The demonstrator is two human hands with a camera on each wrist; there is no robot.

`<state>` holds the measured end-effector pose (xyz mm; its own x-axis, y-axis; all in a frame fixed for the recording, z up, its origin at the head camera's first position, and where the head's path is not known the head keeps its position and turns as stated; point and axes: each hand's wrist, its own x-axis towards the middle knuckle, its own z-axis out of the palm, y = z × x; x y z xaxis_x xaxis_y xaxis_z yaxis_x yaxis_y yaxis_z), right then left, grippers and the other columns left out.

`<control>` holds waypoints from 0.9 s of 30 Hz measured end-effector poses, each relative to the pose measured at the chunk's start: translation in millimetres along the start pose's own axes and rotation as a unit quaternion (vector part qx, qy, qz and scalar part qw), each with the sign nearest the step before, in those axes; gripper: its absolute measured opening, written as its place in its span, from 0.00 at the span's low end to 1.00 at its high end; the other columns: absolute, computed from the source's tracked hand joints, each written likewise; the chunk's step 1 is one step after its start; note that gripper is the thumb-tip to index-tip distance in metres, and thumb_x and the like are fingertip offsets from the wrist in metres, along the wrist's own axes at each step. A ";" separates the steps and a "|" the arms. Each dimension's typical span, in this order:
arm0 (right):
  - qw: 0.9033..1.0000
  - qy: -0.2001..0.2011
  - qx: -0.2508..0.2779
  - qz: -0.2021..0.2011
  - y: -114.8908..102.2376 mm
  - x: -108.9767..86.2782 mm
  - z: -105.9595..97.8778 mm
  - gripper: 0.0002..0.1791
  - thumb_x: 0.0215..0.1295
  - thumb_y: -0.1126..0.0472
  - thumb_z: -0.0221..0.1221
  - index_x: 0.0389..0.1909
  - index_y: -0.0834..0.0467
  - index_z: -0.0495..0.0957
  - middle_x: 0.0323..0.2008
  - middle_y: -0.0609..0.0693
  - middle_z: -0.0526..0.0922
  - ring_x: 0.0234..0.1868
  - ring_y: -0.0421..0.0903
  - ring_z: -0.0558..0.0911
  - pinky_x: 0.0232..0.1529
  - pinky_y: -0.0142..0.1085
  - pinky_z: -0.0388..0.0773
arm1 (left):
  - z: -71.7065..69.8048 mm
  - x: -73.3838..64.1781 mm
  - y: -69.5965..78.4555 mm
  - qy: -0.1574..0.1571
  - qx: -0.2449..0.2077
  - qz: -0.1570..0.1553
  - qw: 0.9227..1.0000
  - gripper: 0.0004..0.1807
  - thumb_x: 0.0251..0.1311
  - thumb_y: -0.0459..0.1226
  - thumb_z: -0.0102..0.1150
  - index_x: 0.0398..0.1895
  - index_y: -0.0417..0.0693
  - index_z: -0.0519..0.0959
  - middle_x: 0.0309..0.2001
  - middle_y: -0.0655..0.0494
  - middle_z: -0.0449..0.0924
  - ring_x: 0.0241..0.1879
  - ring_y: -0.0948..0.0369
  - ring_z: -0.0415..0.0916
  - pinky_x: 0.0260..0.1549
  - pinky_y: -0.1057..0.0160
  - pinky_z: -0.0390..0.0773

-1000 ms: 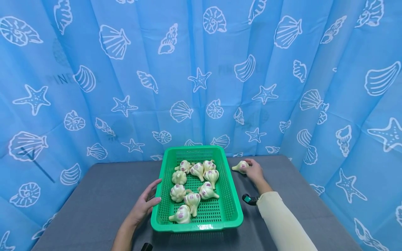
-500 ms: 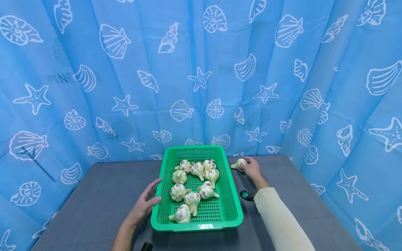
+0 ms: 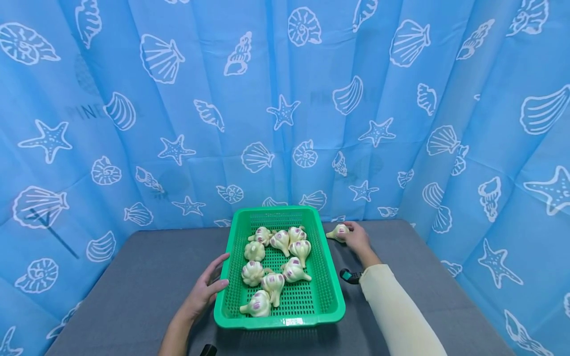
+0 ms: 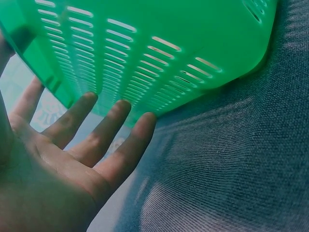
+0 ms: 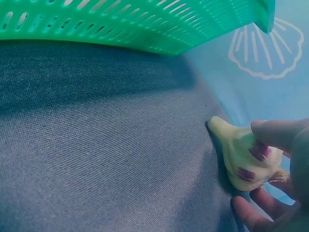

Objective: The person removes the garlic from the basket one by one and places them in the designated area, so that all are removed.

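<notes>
A green plastic basket (image 3: pixel 331 291) with slotted walls stands mid-table, several garlic bulbs (image 3: pixel 294 270) lying on its floor. My left hand (image 3: pixel 202 291) rests at the basket's left side; in the left wrist view its fairly straight fingers (image 4: pixel 137 140) lie against the slotted wall. To the right of the basket, my right hand (image 3: pixel 357 240) holds one more garlic bulb (image 5: pixel 248 152) between thumb and fingers. That bulb is pale with purple patches, its stem pointing toward the basket, and it sits at the table surface near the back edge.
Grey cloth covers the table (image 3: pixel 156 277). A blue curtain (image 3: pixel 285 113) with white shell prints hangs behind and along both sides. Black wrist camera mounts (image 3: pixel 349 276) show near the right sleeve and at the bottom by the left wrist.
My right hand and the garlic bulb in it have shifted slightly left, toward the basket. The left hand and basket have stayed in place.
</notes>
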<state>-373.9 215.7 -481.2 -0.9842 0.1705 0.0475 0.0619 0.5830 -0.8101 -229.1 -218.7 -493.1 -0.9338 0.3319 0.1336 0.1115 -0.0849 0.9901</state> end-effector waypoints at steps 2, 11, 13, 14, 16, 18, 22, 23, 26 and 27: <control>1.000 -0.002 0.002 -0.004 -1.1 -1.7 -1.8 0.28 0.64 0.62 0.63 0.63 0.66 0.70 0.59 0.69 0.72 0.57 0.64 0.71 0.52 0.53 0.69 | -0.1 -0.1 0.4 -0.003 -0.002 -0.001 1.000 0.36 0.70 0.31 0.46 0.77 0.44 0.45 0.72 0.27 0.42 0.64 0.38 0.60 0.48 0.54 0.77; 1.000 -0.006 0.007 -0.009 -3.2 -5.4 -4.6 0.27 0.65 0.63 0.62 0.63 0.65 0.69 0.59 0.69 0.71 0.57 0.64 0.71 0.51 0.53 0.70 | 0.0 0.0 0.1 -0.006 -0.005 0.001 1.000 0.36 0.70 0.31 0.46 0.77 0.43 0.45 0.71 0.27 0.43 0.63 0.38 0.61 0.48 0.53 0.77; 1.000 -0.007 -0.001 -0.007 -2.8 -4.7 -3.8 0.27 0.66 0.63 0.62 0.63 0.66 0.69 0.60 0.69 0.71 0.58 0.64 0.71 0.52 0.53 0.70 | 0.6 -0.5 0.6 -0.003 -0.005 0.002 1.000 0.36 0.70 0.31 0.46 0.77 0.43 0.45 0.71 0.27 0.43 0.64 0.38 0.60 0.48 0.53 0.77; 1.000 -0.006 -0.004 -0.006 -2.7 -4.2 -3.6 0.27 0.66 0.63 0.62 0.63 0.65 0.68 0.60 0.69 0.71 0.58 0.64 0.71 0.52 0.54 0.70 | 0.9 -0.7 0.8 -0.001 -0.004 0.002 1.000 0.36 0.70 0.31 0.46 0.77 0.43 0.45 0.71 0.27 0.43 0.64 0.38 0.60 0.48 0.54 0.77; 1.000 -0.006 -0.012 -0.006 -2.6 -4.0 -3.7 0.28 0.65 0.62 0.62 0.64 0.65 0.68 0.60 0.69 0.71 0.58 0.64 0.71 0.53 0.54 0.69 | 1.5 -0.9 1.4 0.003 -0.003 0.001 1.000 0.36 0.69 0.31 0.46 0.77 0.44 0.46 0.71 0.28 0.43 0.64 0.38 0.60 0.48 0.54 0.77; 1.000 -0.006 -0.017 -0.006 -2.4 -4.3 -4.0 0.29 0.65 0.61 0.63 0.64 0.65 0.68 0.61 0.68 0.70 0.58 0.64 0.71 0.54 0.54 0.69 | 2.1 -1.1 1.9 0.006 -0.001 0.002 1.000 0.36 0.69 0.31 0.47 0.77 0.44 0.47 0.72 0.28 0.44 0.64 0.38 0.59 0.48 0.54 0.77; 1.000 -0.006 -0.016 -0.014 1.7 -4.0 -5.2 0.30 0.64 0.61 0.63 0.64 0.65 0.67 0.61 0.68 0.70 0.59 0.63 0.71 0.55 0.54 0.68 | 2.6 -1.5 2.1 0.006 0.003 0.005 1.000 0.36 0.69 0.31 0.47 0.77 0.45 0.47 0.72 0.28 0.44 0.64 0.37 0.59 0.48 0.55 0.77; 1.000 -0.006 -0.018 -0.017 3.3 -3.9 -5.6 0.29 0.64 0.61 0.63 0.64 0.65 0.67 0.61 0.68 0.70 0.59 0.63 0.71 0.56 0.54 0.68 | 2.5 -1.5 1.8 0.006 0.005 0.007 1.000 0.36 0.69 0.31 0.47 0.77 0.44 0.47 0.72 0.28 0.44 0.64 0.37 0.59 0.48 0.55 0.77; 0.999 -0.005 -0.020 -0.026 6.4 -4.4 -7.5 0.29 0.65 0.61 0.63 0.64 0.65 0.67 0.62 0.68 0.70 0.60 0.64 0.70 0.56 0.55 0.67 | 1.2 -1.3 0.0 0.004 0.007 0.010 1.000 0.36 0.69 0.31 0.47 0.77 0.46 0.47 0.71 0.29 0.45 0.64 0.38 0.60 0.48 0.55 0.77; 0.999 -0.005 -0.020 -0.027 7.2 -4.6 -7.9 0.29 0.65 0.61 0.63 0.64 0.65 0.67 0.62 0.68 0.70 0.61 0.63 0.70 0.56 0.55 0.67 | 0.6 -1.3 -0.6 0.003 0.010 0.013 1.000 0.36 0.69 0.31 0.47 0.77 0.46 0.47 0.71 0.29 0.45 0.64 0.38 0.59 0.48 0.55 0.77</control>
<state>-367.6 225.4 -482.6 -0.9879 0.1295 0.0850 0.0141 0.6221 -0.7828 -227.7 -218.5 -493.9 -0.9322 0.3246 0.1600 0.1435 -0.0742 0.9869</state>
